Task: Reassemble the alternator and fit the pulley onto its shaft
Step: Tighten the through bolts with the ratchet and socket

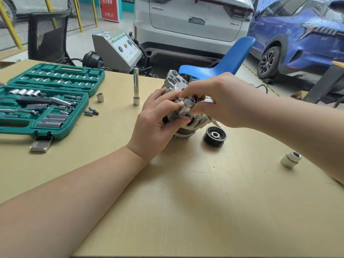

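The grey alternator (175, 81) stands tilted on the wooden table (186, 202), mostly hidden behind both hands. My left hand (158, 121) grips its body from the left, thumb and fingers curled round the housing. My right hand (219, 101) comes in from the right and pinches a small silver socket tool (187, 106) held against the alternator's face. The black ribbed pulley (215, 136), with a nut lying in its centre, sits on the table just right of the alternator, apart from it.
An open green socket set (46, 101) lies at the left. A tall extension bar with socket (136, 86) stands upright behind it. Loose sockets (100, 97) (91, 111) lie nearby, and a large socket (291, 159) at the right. A blue chair (223, 62) and cars stand beyond.
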Tool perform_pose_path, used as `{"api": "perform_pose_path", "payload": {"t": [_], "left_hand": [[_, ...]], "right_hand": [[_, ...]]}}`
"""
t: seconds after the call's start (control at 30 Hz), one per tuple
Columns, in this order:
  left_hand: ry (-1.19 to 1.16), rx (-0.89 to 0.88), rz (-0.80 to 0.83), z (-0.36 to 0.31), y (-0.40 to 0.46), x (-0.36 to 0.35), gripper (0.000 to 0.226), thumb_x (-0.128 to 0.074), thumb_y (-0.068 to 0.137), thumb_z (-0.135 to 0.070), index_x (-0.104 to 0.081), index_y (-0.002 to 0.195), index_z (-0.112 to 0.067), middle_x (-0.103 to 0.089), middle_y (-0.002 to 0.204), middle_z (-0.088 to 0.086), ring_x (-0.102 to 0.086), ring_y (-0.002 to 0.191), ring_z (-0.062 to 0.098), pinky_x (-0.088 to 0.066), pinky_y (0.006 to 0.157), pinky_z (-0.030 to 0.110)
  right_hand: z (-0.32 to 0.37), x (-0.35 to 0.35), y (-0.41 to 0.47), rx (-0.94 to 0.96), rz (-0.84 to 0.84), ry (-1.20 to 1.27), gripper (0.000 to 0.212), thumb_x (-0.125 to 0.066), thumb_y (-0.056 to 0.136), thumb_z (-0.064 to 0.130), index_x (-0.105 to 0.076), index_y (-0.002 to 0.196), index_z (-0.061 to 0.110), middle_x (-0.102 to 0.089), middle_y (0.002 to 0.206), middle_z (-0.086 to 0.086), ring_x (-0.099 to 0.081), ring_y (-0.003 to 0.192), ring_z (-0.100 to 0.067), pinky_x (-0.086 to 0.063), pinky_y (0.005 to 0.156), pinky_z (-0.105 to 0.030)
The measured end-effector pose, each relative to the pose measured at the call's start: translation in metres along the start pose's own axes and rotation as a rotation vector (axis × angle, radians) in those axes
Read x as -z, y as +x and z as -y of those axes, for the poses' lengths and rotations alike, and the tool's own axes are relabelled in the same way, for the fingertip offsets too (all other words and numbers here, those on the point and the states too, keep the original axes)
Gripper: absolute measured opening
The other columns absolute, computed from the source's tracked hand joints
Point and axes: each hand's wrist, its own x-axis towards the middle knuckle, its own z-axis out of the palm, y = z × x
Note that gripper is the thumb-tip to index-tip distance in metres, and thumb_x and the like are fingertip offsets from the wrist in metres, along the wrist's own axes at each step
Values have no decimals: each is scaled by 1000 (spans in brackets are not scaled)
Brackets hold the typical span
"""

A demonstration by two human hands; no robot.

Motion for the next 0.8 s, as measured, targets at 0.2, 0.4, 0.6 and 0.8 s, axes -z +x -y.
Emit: {"api": "perform_pose_path", "payload": {"t": [0.2,0.4,0.6,0.8], "left_hand": [[-38,-7,-10,1,1,-1,26,-86,91,-10,-74,112,0,-67,141,7,-53,140,23,-42,118,60],[-12,-15,-16,2,0,0,27,-87,91,-12,-74,110,2,-66,140,8,-54,139,29,-42,119,57],[-33,10,-8,1,0,1,27,-87,91,-15,-76,112,-4,-68,139,6,-55,141,29,-43,120,53],[-1,7,-8,1,0,0,22,-86,92,-15,-77,106,-1,-70,137,10,-55,138,28,-43,119,54]], "right_hand": [[4,3,1,-30,10,57,31,-83,88,19,-77,118,28,-70,99,4,-60,89,-22,-53,84,-44],[8,2,3,-177,0,73,28,-86,83,29,-77,109,29,-73,88,9,-69,89,-19,-58,85,-41],[19,-18,-1,-433,-57,202,34,-74,88,53,-69,83,20,-71,58,6,-66,51,-4,-51,48,-23],[18,1,1,-403,56,172,31,-77,87,52,-63,90,25,-76,77,5,-73,70,-14,-61,69,-39]]}}
